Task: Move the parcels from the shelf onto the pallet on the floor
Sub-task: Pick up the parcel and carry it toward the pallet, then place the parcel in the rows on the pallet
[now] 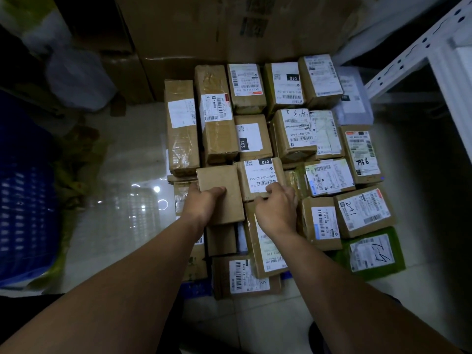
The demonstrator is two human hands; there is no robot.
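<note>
- Left hand [201, 201] grips a plain brown box [219, 182] — thumb on top, fingers curled round its left side.
- Right hand [277, 209] pinches the white-labelled 010 box [260, 175] touching it — both atop parcels [364, 213] on the pallet [196, 288].

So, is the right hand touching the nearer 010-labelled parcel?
Touching: the head view shows the right hand pinching the near edge of the nearer 010-labelled parcel.

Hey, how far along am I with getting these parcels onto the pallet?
Done: many parcels already sit packed on the pallet. In hand: left hand grips a plain box, right hand grips the 010-labelled box, both at the stack. Left: unclear; the shelf is mostly out of view.
</note>
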